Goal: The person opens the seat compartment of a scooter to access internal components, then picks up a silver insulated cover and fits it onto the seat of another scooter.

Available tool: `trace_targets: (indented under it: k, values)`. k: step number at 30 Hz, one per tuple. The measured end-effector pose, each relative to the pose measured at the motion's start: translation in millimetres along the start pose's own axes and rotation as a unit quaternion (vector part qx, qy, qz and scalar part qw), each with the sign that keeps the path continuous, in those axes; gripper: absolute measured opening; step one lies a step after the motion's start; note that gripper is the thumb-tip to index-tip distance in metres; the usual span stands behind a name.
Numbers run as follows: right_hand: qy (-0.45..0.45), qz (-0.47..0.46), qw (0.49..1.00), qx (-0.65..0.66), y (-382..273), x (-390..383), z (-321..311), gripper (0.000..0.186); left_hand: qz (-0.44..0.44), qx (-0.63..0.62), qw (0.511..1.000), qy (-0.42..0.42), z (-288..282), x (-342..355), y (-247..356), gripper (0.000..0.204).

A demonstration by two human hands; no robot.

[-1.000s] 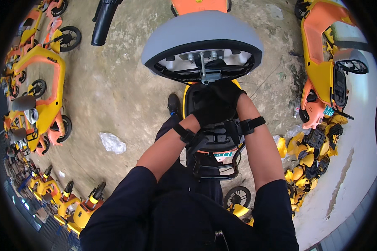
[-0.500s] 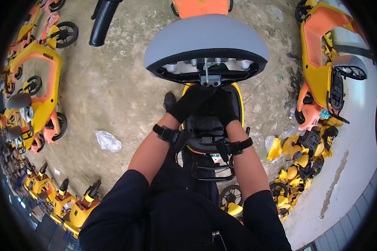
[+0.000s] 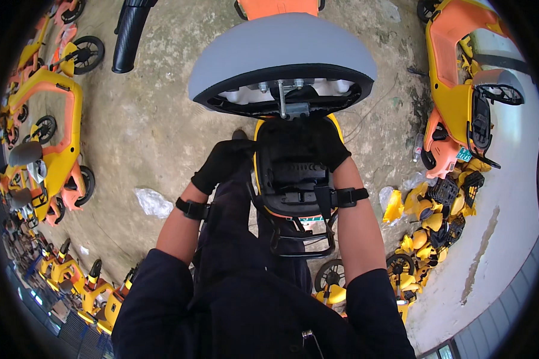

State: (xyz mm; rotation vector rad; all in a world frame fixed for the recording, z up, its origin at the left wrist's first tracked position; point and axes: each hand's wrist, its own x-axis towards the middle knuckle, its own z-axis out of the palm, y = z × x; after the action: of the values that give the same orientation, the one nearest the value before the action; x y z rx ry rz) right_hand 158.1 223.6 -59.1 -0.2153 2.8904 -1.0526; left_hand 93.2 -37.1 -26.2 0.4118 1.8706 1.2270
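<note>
A scooter's grey seat (image 3: 281,45) stands tipped up on its hinge bracket (image 3: 294,110), its hollow underside facing me. Below it lies the black storage compartment (image 3: 290,185), edged in yellow. My left hand (image 3: 223,163), in a black glove, is beside the compartment's left rim. Its fingers curl together, and whatever they may hold cannot be made out. My right hand (image 3: 329,146), gloved in black too, reaches over the compartment's upper right part, just under the bracket. Its fingers blend into the dark plastic.
A black handlebar grip (image 3: 126,45) juts in at the upper left. Behind the compartment is a black rear rack (image 3: 302,242). Yellow and orange scooters (image 3: 72,125) line the left, another scooter (image 3: 452,113) stands right. Yellow parts (image 3: 428,221) are heaped by the wall. A clear plastic sheet (image 3: 153,202) lies on the floor.
My left hand has drawn away from the seat bracket, left and down to the compartment's side. My right hand has shifted slightly right and up. More of the compartment shows.
</note>
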Motion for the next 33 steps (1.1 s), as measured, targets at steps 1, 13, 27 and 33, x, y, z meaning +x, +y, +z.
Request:
trace_targets:
  k: [1, 13, 27, 33]
  values:
    - [0.001, -0.003, 1.000, 0.003, 1.4, 1.3, 7.1, 0.020, 0.017, -0.059, 0.998, -0.023, 2.3, 3.6, -14.7, 0.026]
    - [0.143, 0.203, 0.943, 0.222, -15.9, 1.6, 20.5, 0.012, 0.101, -0.150, 0.983, -0.036, 69.3, 69.8, 11.8, 0.034]
    - [-0.038, -0.046, 0.997, -0.052, -16.5, 3.4, -8.6, 0.016, 0.134, -0.073, 0.988, 0.005, 63.2, 80.3, -30.4, 0.030]
    - [0.012, 0.121, 0.962, 0.246, -1.9, 1.2, -8.8, 0.014, 0.062, 0.100, 0.991, -0.060, 20.2, 56.8, -12.2, 0.045]
